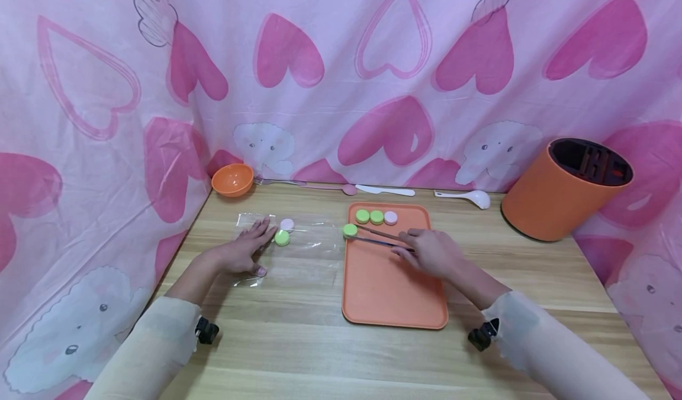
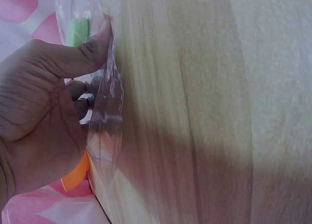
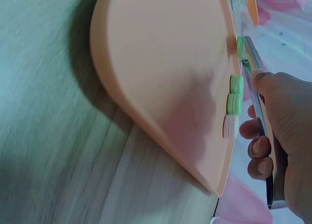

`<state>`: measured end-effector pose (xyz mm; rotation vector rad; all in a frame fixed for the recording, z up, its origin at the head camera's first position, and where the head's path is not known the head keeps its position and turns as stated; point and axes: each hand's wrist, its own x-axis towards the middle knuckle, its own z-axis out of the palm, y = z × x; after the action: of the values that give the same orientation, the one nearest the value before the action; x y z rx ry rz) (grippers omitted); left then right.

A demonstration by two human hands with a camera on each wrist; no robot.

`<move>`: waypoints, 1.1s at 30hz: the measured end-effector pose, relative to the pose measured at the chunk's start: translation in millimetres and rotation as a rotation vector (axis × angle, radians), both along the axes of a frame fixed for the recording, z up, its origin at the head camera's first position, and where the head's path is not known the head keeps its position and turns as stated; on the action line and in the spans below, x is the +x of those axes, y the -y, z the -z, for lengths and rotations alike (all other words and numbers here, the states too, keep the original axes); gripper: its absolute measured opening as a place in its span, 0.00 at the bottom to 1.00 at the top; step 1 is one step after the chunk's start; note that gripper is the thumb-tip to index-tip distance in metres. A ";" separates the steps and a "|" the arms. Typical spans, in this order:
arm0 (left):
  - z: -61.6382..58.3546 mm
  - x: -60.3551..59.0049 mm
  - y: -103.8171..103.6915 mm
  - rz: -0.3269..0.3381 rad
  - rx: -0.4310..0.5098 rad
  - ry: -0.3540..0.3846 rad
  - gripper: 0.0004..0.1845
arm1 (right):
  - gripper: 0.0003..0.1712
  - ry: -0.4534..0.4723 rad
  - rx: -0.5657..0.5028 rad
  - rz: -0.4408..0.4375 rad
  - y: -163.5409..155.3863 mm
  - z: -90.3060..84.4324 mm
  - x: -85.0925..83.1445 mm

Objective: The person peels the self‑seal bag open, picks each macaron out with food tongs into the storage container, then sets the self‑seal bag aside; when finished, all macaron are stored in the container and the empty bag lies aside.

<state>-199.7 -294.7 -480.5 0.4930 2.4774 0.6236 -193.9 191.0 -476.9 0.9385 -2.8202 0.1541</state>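
Observation:
My right hand (image 1: 434, 252) holds metal tongs (image 1: 380, 233), whose tips grip a green macaron (image 1: 350, 230) over the left rim of the orange tray (image 1: 394, 293). Two green macarons (image 1: 376, 217) and a pink macaron (image 1: 391, 218) form a row at the tray's far end. Left of the tray lies a clear plastic bag (image 1: 314, 261), with a pink macaron (image 1: 287, 225) and a green one (image 1: 282, 238) seemingly inside it. Fingers spread, my left hand (image 1: 242, 253) rests on the bag's left part; the left wrist view shows its thumb (image 2: 100, 41) against the plastic.
An orange bowl (image 1: 232, 180) stands at the back left. Along the back edge lie a fork (image 1: 279, 181), a pink spoon (image 1: 348, 189), a white knife (image 1: 385, 190) and a white ladle (image 1: 478, 199). An orange knife block (image 1: 559, 196) stands at the back right, before the curtain.

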 end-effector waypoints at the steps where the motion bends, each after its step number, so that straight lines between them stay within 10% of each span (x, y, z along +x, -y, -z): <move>1: -0.3 0.0 -0.2 0.000 0.000 0.001 0.61 | 0.18 0.007 0.001 0.009 -1.2 -0.4 0.1; 33: 1.2 -0.1 1.4 0.000 -0.003 -0.004 0.61 | 0.17 -0.014 0.019 0.033 -21.6 13.4 -2.9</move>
<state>-199.7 -296.1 -481.7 0.4935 2.4822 0.6194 -196.8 212.6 -490.3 0.8931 -2.8274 0.1163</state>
